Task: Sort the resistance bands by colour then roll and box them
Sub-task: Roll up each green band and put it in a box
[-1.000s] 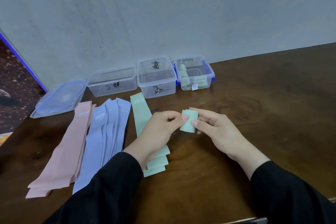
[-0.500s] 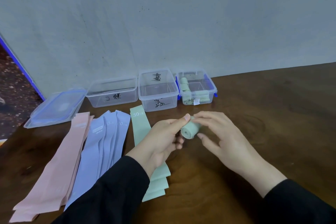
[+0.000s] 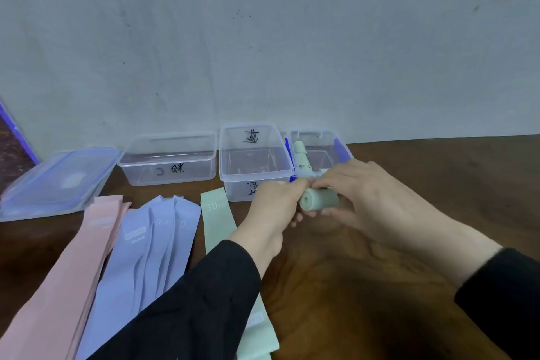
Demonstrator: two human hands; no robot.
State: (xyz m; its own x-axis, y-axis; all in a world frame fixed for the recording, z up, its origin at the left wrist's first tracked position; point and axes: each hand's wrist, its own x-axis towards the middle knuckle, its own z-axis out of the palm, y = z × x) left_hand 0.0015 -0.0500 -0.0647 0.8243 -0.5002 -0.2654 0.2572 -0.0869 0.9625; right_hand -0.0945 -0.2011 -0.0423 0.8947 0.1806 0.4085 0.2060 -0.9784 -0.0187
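Left hand (image 3: pixel 273 207) and right hand (image 3: pixel 371 199) both pinch rolled pale-green resistance band (image 3: pixel 318 199), held above dark wooden table (image 3: pixel 438 184), just in front of clear plastic boxes. Right-most clear box (image 3: pixel 340 149) holds green rolls (image 3: pixel 301 155). Middle clear box (image 3: pixel 254 161) and left clear box (image 3: pixel 169 158) show no bands. Flat on table: pink bands (image 3: pixel 73 272), lilac bands (image 3: pixel 146 257), green flat bands (image 3: pixel 217 219). Blue-tinted lid (image 3: pixel 55 181) far left.

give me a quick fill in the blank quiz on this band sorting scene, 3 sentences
1. Both hands hold a rolled band whose colour is ____.
2. The flat bands lying between the pink bands and the flat green bands are ____.
3. Rolled bands already lie in the ____ of the three clear boxes.

Missing words: green; purple; rightmost
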